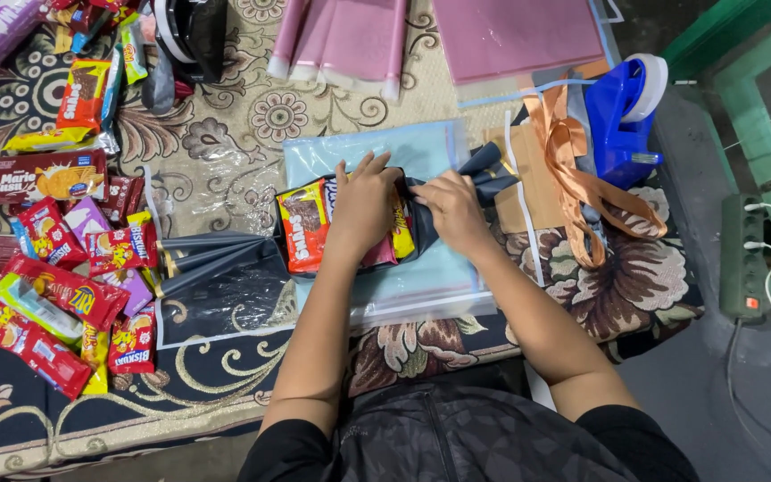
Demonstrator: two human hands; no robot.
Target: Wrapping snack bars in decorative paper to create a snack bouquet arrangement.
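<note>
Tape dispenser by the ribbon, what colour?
Blue, carrying a white roll: the tape dispenser beside the orange ribbon. Head view, the only one, shows it.

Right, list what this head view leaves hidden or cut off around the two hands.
- Snack packets: the middle ones are covered by the left hand; count unclear.
- Dark wrapping sheet: its gathered part is hidden under the right hand.
- Pink sheets: cut off by the top edge.
- Power strip: its cables leave at the right edge.

Short black sleeves; dark quilted black top with centre seam; bare forearms; no rings, no watch
</note>
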